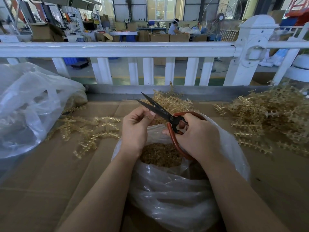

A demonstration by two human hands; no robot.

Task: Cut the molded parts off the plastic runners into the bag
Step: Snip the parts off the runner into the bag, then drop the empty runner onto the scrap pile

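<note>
Scissors (160,110), one pair, with black blades and red-brown loop handles, sit in the right hand (195,136), whose fingers curl through and around the handles; the blades are parted a little and point up and to the left over the bag's mouth. Two hands work above one open clear plastic bag (175,198) that stands on the cardboard-covered table (41,190) close to the person. The left hand (135,129) has its thumb and fingertips pinched together right against the lower blade, on something too small to make out. Inside the bag lies a heap of small amber-yellow cut parts (160,154), translucent and grainy-looking, too many and too fine to count. Three loose heaps of runners show on the table: a thin, flat scatter to the left (93,129), a small pile just behind the blades (172,101), and a large tangled mound to the right (270,119). The runners are pale amber, see-through plastic strips, curved and springy, lined with short stubby teeth along their edges like combs. A second, larger clear bag (31,106) slumps at the far left, crumpled, with some amber pieces showing dimly through its right side. One white railing (117,49) runs across behind the table, and beyond it a workshop floor with cardboard boxes and one seated person (173,27) in the distance
</note>
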